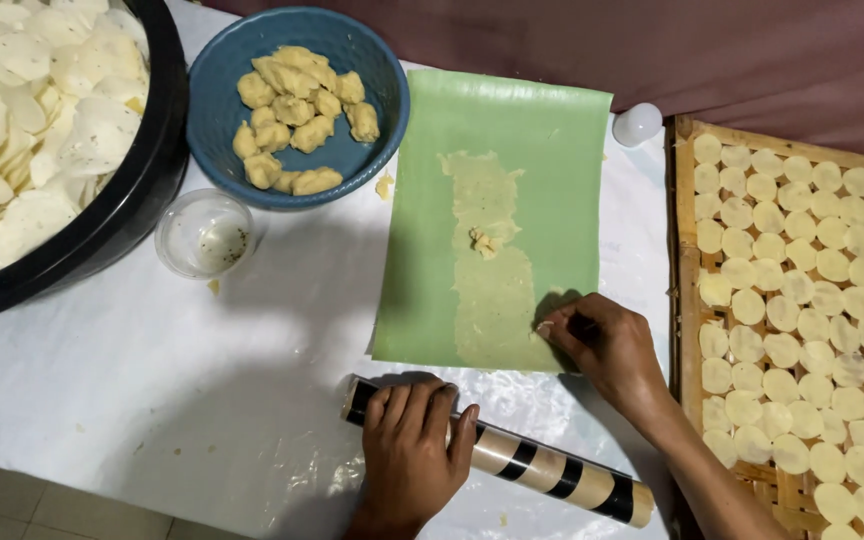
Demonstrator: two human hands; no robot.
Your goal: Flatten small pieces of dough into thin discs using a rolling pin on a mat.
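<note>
Head view showed a white-covered surface (152, 380) carrying a green sheet (542, 150) with a strip of flattened dough (492, 300). Below the sheet, the left hand (412, 450) lay curled over a striped rolling pin (532, 465). The right hand (607, 345) pinched the dough's lower right edge.

We see a blue bowl (214, 105) of dough lumps (297, 115) beside a black tub (142, 180). We also see a small clear cup (204, 235) and a bamboo tray (687, 270) of pale discs (812, 320).
</note>
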